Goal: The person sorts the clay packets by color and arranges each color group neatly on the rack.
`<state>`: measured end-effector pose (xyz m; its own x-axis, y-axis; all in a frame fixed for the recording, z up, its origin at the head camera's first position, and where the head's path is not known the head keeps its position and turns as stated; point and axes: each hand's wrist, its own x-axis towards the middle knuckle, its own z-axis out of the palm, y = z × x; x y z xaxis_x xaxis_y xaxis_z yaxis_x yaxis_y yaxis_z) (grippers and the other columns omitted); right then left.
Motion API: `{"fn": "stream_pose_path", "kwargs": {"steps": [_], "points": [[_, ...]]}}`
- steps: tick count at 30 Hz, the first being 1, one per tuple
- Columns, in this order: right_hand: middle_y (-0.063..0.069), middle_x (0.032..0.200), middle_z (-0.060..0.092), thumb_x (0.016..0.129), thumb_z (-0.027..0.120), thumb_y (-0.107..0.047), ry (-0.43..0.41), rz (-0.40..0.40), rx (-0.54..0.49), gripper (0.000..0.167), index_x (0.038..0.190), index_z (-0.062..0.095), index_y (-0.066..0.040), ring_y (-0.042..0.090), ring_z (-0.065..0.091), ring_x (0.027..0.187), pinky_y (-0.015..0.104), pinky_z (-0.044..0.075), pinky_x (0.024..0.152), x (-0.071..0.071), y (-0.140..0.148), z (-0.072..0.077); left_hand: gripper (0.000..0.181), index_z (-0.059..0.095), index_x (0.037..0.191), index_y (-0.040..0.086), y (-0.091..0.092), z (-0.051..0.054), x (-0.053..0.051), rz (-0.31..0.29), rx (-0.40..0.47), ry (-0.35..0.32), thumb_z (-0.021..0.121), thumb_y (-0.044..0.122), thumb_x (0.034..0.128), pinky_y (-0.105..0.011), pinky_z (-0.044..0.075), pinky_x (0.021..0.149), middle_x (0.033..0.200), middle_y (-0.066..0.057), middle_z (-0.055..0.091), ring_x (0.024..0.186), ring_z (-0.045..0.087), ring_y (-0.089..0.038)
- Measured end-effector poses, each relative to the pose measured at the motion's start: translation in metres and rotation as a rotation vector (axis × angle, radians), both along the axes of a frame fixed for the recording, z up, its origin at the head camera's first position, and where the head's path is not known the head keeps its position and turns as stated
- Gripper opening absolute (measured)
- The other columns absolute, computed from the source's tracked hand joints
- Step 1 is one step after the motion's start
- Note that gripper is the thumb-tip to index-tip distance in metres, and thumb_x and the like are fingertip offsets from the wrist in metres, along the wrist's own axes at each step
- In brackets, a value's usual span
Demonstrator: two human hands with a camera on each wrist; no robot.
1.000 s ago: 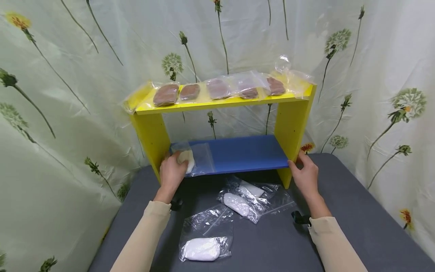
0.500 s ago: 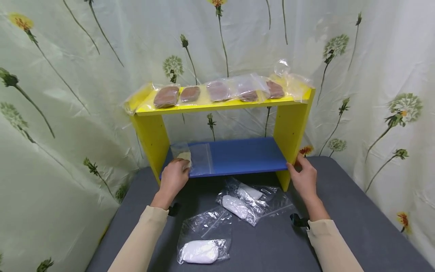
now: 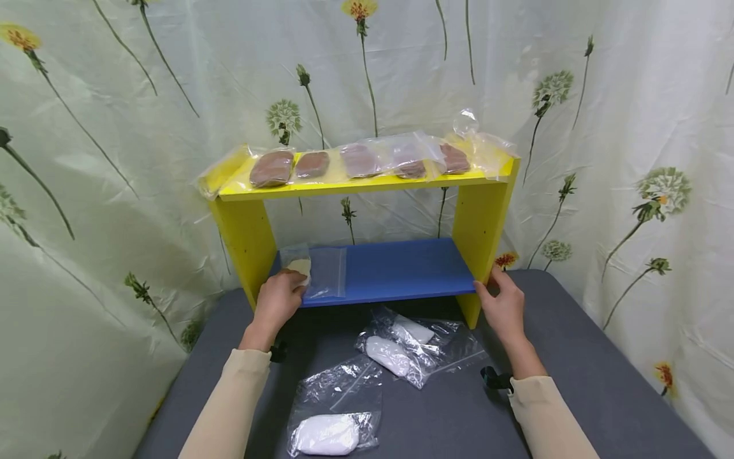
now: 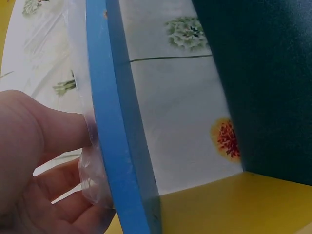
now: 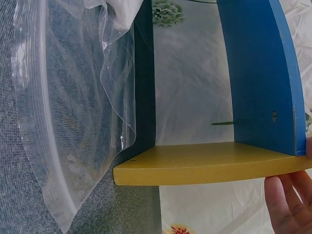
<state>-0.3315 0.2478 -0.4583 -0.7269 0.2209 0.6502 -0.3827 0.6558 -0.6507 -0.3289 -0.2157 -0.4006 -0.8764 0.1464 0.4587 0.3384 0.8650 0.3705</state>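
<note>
My left hand (image 3: 278, 303) holds a clear zip bag (image 3: 328, 273) with a pale flat piece in it, at the left end of the blue shelf (image 3: 407, 268). In the left wrist view, thumb and fingers (image 4: 63, 180) curl about the bag's plastic beside the shelf's front edge; part of the pale piece is hidden under the hand. My right hand (image 3: 503, 309) grips the right yellow side panel (image 3: 480, 239) of the shelf unit, thumb at the front near the blue board. Its fingers (image 5: 276, 200) lie against the panel's outer face in the right wrist view.
Several bagged reddish-brown pieces (image 3: 312, 164) lie along the yellow top shelf (image 3: 344, 189). On the dark table (image 3: 436, 421), a bag with a white piece (image 3: 327, 435) lies in front. Overlapping bags with white pieces (image 3: 388, 356) lie below the unit. A flowered curtain (image 3: 619, 127) hangs behind.
My left hand has drawn slightly down toward the shelf's front edge, covering more of the pale piece. The right hand keeps its grip on the side panel. The head view has shifted a little.
</note>
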Motion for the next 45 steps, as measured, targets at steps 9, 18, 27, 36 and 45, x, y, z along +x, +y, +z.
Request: {"fn": "stream_pose_path", "kwargs": {"steps": [9, 18, 27, 36, 45], "points": [[0.005, 0.108, 0.070, 0.091, 0.077, -0.015, -0.001, 0.012, -0.008, 0.041, 0.130, 0.066, -0.017, 0.020, 0.066, 0.095, 0.021, 0.049, 0.075, -0.001, -0.002, -0.002, 0.024, 0.074, 0.116, -0.001, -0.011, 0.003, 0.000, -0.012, 0.036, -0.010, 0.068, 0.005, 0.0932, -0.056, 0.051, 0.089, 0.116, -0.018, 0.069, 0.103, 0.065, -0.039], [0.008, 0.108, 0.071, 0.092, 0.076, -0.015, 0.015, 0.013, 0.000, 0.041, 0.131, 0.065, -0.016, 0.023, 0.066, 0.095, 0.020, 0.047, 0.076, -0.002, 0.003, -0.002, 0.024, 0.075, 0.116, 0.003, -0.007, 0.002, 0.002, -0.009, 0.177, 0.013, 0.070, 0.013, 0.0943, -0.053, 0.052, 0.090, 0.126, -0.015, 0.067, 0.109, 0.065, -0.035], [0.007, 0.109, 0.070, 0.092, 0.076, -0.017, -0.001, 0.008, -0.007, 0.041, 0.132, 0.065, -0.016, 0.021, 0.065, 0.094, 0.029, 0.051, 0.078, -0.001, 0.002, -0.003, 0.022, 0.077, 0.112, 0.006, 0.004, 0.009, 0.018, -0.079, 0.171, 0.114, 0.073, 0.008, 0.0905, -0.053, 0.052, 0.088, 0.123, -0.010, 0.069, 0.110, 0.064, -0.033], [0.007, 0.107, 0.070, 0.091, 0.077, -0.014, 0.011, 0.014, -0.007, 0.038, 0.128, 0.066, -0.014, 0.022, 0.065, 0.093, 0.017, 0.045, 0.074, -0.002, 0.002, -0.001, 0.025, 0.077, 0.114, 0.010, 0.011, 0.014, 0.047, -0.119, 0.124, 0.136, 0.076, 0.009, 0.0896, -0.048, 0.056, 0.080, 0.121, -0.005, 0.069, 0.107, 0.066, -0.029], [0.007, 0.110, 0.071, 0.092, 0.075, -0.016, -0.008, 0.008, -0.016, 0.041, 0.132, 0.065, -0.015, 0.022, 0.065, 0.095, 0.015, 0.045, 0.075, 0.001, 0.000, -0.001, 0.032, 0.075, 0.118, 0.015, 0.013, 0.004, 0.077, -0.209, 0.151, 0.064, 0.080, 0.010, 0.0870, -0.047, 0.054, 0.090, 0.123, 0.000, 0.068, 0.115, 0.063, -0.024]]}}
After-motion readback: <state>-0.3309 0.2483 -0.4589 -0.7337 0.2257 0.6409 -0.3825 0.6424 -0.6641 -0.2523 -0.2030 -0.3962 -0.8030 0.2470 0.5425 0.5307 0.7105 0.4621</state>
